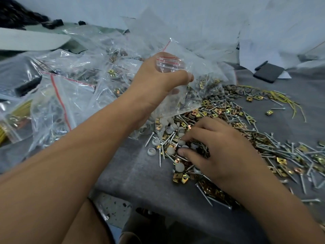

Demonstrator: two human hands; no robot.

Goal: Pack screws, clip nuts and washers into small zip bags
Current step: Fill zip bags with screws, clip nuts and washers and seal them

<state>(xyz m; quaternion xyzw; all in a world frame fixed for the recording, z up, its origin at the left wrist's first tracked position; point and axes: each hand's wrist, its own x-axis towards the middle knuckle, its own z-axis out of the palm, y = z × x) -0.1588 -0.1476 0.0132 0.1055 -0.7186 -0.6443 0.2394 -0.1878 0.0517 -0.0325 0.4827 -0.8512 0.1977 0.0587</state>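
With the left hand (pixel 158 80) gripping a small zip bag (pixel 168 63) above mid-bench, the right hand's fingers (pixel 186 152) curl loosely into the loose hardware (pixel 228 120) and should pinch few pieces, cleanly.

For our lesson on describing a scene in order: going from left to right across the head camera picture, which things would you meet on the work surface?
Yellow wires in a bag → big bag with a red strip → left hand holding a small zip bag → right hand on the pile → black phone → loose screws.
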